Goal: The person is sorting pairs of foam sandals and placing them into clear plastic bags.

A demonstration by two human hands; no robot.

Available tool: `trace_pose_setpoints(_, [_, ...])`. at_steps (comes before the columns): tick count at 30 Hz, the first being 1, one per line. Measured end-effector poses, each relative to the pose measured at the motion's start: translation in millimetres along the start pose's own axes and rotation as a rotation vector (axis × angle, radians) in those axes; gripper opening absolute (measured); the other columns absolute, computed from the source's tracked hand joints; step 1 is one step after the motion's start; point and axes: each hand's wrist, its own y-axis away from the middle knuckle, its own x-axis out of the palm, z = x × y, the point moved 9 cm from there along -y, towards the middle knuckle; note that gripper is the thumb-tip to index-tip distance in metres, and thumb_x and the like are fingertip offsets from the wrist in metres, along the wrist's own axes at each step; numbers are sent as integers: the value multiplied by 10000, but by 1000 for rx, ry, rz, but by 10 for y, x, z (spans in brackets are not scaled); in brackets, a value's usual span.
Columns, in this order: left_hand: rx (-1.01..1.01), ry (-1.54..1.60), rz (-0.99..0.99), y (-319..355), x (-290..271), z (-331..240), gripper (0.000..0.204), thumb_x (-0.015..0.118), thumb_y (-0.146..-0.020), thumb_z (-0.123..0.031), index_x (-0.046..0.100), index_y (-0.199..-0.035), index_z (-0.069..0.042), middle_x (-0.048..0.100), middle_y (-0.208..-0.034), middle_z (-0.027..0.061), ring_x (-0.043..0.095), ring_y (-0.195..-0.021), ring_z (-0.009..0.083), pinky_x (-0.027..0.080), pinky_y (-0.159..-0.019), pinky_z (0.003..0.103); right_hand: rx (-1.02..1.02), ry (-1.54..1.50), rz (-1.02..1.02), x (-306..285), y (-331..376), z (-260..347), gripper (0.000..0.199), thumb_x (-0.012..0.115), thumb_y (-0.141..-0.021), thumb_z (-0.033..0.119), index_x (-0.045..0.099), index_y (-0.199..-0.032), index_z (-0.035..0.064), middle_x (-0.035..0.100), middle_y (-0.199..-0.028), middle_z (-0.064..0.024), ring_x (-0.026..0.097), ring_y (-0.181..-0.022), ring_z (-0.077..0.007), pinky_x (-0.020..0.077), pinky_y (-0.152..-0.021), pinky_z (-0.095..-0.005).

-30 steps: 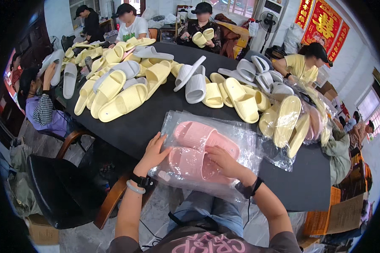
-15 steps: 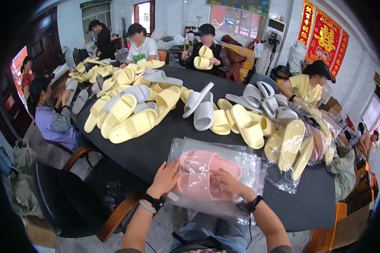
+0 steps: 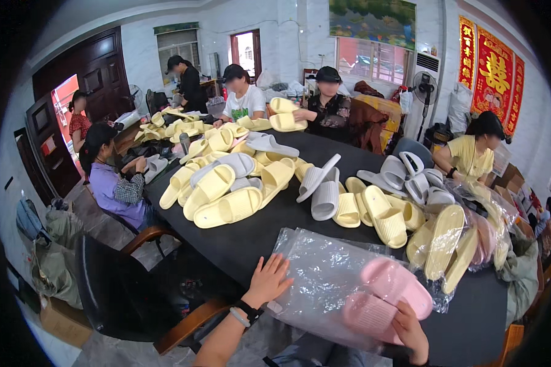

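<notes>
A pair of pink slippers point(image 3: 389, 293) lies inside a clear plastic bag point(image 3: 324, 275) on the near edge of the black table point(image 3: 257, 235). My right hand point(image 3: 410, 327) grips the near end of the slippers through the bag. My left hand point(image 3: 268, 280) lies flat with fingers spread at the bag's left edge, touching the plastic and the table. It holds nothing. A dark band sits on my left wrist.
Pale yellow slippers point(image 3: 226, 196) are heaped across the table's left and middle, with grey-white ones point(image 3: 324, 189) beside them. Bagged yellow slippers point(image 3: 447, 244) lie to the right. Several people sit around the table. A dark chair with wooden arms point(image 3: 128, 293) stands at my left.
The bagged pink slippers have slid to my right. My left hand has come off the slippers to the bag's left edge. My head has lifted, showing more of the room.
</notes>
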Motion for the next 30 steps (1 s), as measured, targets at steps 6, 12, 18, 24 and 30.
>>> trace_pose_setpoints(6, [-56,48,5,36,96,102,640,555,-915,-503,501,-1393,-81,426,-1469,211,391,-1357,397,272,-1131,543,607,-192,-522,-557,2192,-1120,282,531,-963,105,592,-1168,-79,453,-1435,-247,431,-1335,-346,334,-1108,-382])
trace_pose_setpoints(12, [-51,126,75,-78,75,247,531,548,-941,-334,466,-1422,-125,400,-1483,218,387,-1347,427,283,-1129,544,640,-319,-1107,-1071,2356,-365,349,516,-919,-11,583,-1257,-69,501,-1410,-151,468,-1288,-286,354,-1080,-370])
trace_pose_setpoints(18, [4,52,113,-145,178,89,463,492,-972,-300,488,-1416,-168,376,-1525,125,371,-1357,417,273,-1129,538,444,-580,-700,-444,1040,405,257,540,-875,-5,655,-1103,-29,572,-1287,-133,537,-1158,-239,418,-989,-352])
trace_pose_setpoints(24, [69,-61,116,56,399,262,447,462,-968,-282,524,-1383,-128,433,-1499,82,379,-1350,412,256,-1126,547,-12,-256,-258,374,-615,1107,246,547,-895,70,598,-1124,-4,502,-1254,-236,506,-1131,-404,407,-984,-433])
trace_pose_setpoints(30, [41,59,78,-62,55,76,438,447,-982,-283,530,-1384,-129,477,-1464,99,410,-1324,415,299,-1110,528,128,-43,-374,957,-838,478,533,629,-845,114,482,-1347,14,454,-1346,-292,575,-1062,-417,491,-898,-450])
